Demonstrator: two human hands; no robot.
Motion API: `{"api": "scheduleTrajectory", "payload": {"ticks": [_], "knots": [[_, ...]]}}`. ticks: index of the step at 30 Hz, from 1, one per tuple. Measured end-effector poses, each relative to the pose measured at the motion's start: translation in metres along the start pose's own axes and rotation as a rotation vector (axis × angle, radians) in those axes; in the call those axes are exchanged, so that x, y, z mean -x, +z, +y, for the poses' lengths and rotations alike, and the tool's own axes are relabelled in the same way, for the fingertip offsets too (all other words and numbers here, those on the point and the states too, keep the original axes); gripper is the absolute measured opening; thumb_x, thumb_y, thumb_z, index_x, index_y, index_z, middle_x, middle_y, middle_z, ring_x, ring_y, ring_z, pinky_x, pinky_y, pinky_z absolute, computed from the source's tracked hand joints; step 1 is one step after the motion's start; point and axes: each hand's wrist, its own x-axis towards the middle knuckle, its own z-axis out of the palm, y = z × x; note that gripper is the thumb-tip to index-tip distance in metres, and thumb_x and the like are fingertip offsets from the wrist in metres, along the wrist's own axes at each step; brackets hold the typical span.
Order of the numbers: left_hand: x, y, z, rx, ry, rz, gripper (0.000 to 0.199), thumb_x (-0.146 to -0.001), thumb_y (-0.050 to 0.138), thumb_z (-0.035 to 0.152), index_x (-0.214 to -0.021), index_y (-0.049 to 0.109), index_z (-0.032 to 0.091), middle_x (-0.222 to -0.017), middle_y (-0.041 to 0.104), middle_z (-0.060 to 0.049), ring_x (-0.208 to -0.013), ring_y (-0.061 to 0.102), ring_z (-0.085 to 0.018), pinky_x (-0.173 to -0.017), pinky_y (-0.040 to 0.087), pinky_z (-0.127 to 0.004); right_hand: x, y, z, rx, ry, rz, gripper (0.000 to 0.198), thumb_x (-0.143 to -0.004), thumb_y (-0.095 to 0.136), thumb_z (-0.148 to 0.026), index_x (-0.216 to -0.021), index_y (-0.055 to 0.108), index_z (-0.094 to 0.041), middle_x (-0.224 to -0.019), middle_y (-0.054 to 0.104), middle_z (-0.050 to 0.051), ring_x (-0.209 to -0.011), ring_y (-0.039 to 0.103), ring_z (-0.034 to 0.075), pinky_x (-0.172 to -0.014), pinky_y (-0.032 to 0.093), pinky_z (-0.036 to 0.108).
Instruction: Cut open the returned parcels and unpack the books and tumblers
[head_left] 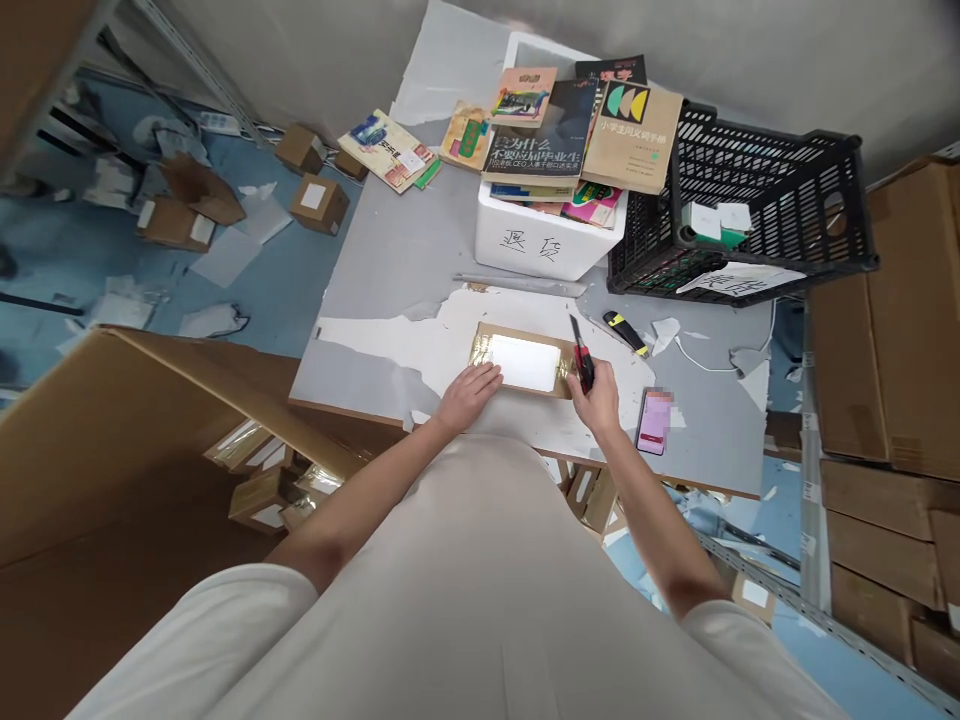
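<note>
On the table a flat brown cardboard box (484, 337) lies lengthwise, with a blank-looking white label (523, 362) on top and shiny clear tape at both ends. Across its near left corner rests my left hand (471, 394), fingers stretched out flat against it. My right hand (598, 398) is closed around a red and black utility knife (583, 368) at the box's right end. The dark blade points up and away from me. Beyond my right hand is a yellow and black cutter (625, 333). A phone with a lit pink screen (655, 420) lies to the right.
Behind the box stand a white foam bin (551, 240) piled with books and a black plastic crate (772, 200). More books (390, 150) lie at the table's back left. A large open carton (112, 450) is at my left; stacked cartons (885, 330) fill the right.
</note>
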Motion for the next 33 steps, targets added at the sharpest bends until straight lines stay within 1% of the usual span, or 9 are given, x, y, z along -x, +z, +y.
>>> {"api": "scheduleTrajectory", "payload": {"ticks": [2, 5, 7, 11, 15, 19, 21, 28, 33], "knots": [[0.000, 0.001, -0.003, -0.023, 0.016, 0.013, 0.034, -0.097, 0.037, 0.016, -0.122, 0.060, 0.019, -0.126, 0.064, -0.010, -0.128, 0.052, -0.023, -0.104, 0.045, -0.047, -0.011, -0.009, -0.018, 0.120, -0.253, -0.211, 0.048, -0.094, 0.038, -0.036, -0.139, 0.042, -0.021, -0.122, 0.059, 0.012, -0.104, 0.058, 0.025, -0.076, 0.047, 0.033], [0.001, 0.002, -0.005, -0.018, 0.030, 0.020, 0.033, -0.097, 0.039, 0.017, -0.122, 0.060, 0.019, -0.126, 0.064, -0.011, -0.128, 0.052, -0.023, -0.104, 0.046, -0.047, -0.030, -0.013, -0.044, 0.342, -0.527, -0.531, 0.054, -0.097, 0.033, -0.026, -0.149, 0.026, -0.035, -0.125, 0.058, 0.006, -0.098, 0.061, 0.022, -0.070, 0.044, 0.029], [0.002, 0.002, -0.004, -0.011, 0.030, 0.025, 0.033, -0.097, 0.039, 0.017, -0.122, 0.060, 0.019, -0.126, 0.064, -0.011, -0.128, 0.052, -0.023, -0.104, 0.046, -0.047, -0.042, -0.009, -0.057, 0.480, -0.609, -0.629, 0.061, -0.096, 0.034, -0.019, -0.151, 0.019, -0.041, -0.124, 0.059, 0.005, -0.093, 0.063, 0.020, -0.068, 0.042, 0.027], [0.005, 0.004, -0.003, -0.039, 0.053, 0.044, 0.032, -0.097, 0.040, 0.016, -0.121, 0.061, 0.019, -0.125, 0.065, -0.010, -0.127, 0.053, -0.023, -0.103, 0.047, -0.046, -0.055, -0.003, -0.069, 0.632, -0.677, -0.690, 0.073, -0.091, 0.035, -0.008, -0.152, 0.012, -0.042, -0.124, 0.058, 0.006, -0.091, 0.064, 0.019, -0.067, 0.040, 0.027], [0.008, 0.006, -0.005, -0.053, 0.057, 0.055, 0.034, -0.096, 0.039, 0.011, -0.121, 0.061, 0.019, -0.125, 0.065, -0.010, -0.127, 0.053, -0.022, -0.104, 0.046, -0.045, -0.059, -0.009, -0.075, 0.727, -0.707, -0.726, 0.074, -0.090, 0.039, -0.009, -0.151, 0.014, -0.042, -0.123, 0.058, 0.007, -0.088, 0.066, 0.020, -0.067, 0.041, 0.028], [0.010, 0.007, -0.004, -0.045, 0.083, 0.071, 0.037, -0.095, 0.038, 0.007, -0.123, 0.059, 0.019, -0.124, 0.065, -0.010, -0.128, 0.052, -0.021, -0.104, 0.046, -0.044, -0.053, -0.022, -0.076, 0.824, -0.664, -0.773, 0.068, -0.091, 0.045, -0.020, -0.151, 0.020, -0.040, -0.122, 0.058, 0.010, -0.090, 0.065, 0.023, -0.068, 0.042, 0.030], [0.010, 0.008, -0.002, -0.043, 0.091, 0.063, 0.037, -0.095, 0.038, 0.008, -0.124, 0.059, 0.019, -0.125, 0.065, -0.010, -0.128, 0.052, -0.021, -0.104, 0.046, -0.043, -0.046, -0.032, -0.069, 0.833, -0.638, -0.773, 0.066, -0.092, 0.042, -0.020, -0.151, 0.020, -0.040, -0.121, 0.058, 0.011, -0.089, 0.065, 0.023, -0.066, 0.042, 0.030], [0.002, 0.008, -0.001, 0.021, -0.016, -0.029, 0.041, -0.095, 0.032, 0.009, -0.123, 0.060, 0.021, -0.126, 0.064, -0.010, -0.129, 0.051, -0.021, -0.104, 0.045, -0.045, -0.017, -0.083, 0.010, 0.907, -0.467, -0.673, 0.079, -0.081, 0.037, -0.002, -0.149, 0.026, -0.042, -0.106, 0.064, 0.011, -0.071, 0.063, 0.018, -0.058, 0.039, 0.028], [-0.003, 0.007, -0.003, 0.068, -0.053, -0.047, 0.040, -0.094, 0.035, 0.011, -0.122, 0.062, 0.023, -0.125, 0.065, -0.011, -0.127, 0.053, -0.022, -0.105, 0.044, -0.046, -0.004, -0.099, 0.033, 0.820, -0.417, -0.596, 0.080, -0.079, 0.039, -0.001, -0.147, 0.030, -0.043, -0.103, 0.064, 0.010, -0.074, 0.061, 0.019, -0.059, 0.039, 0.028]]}}
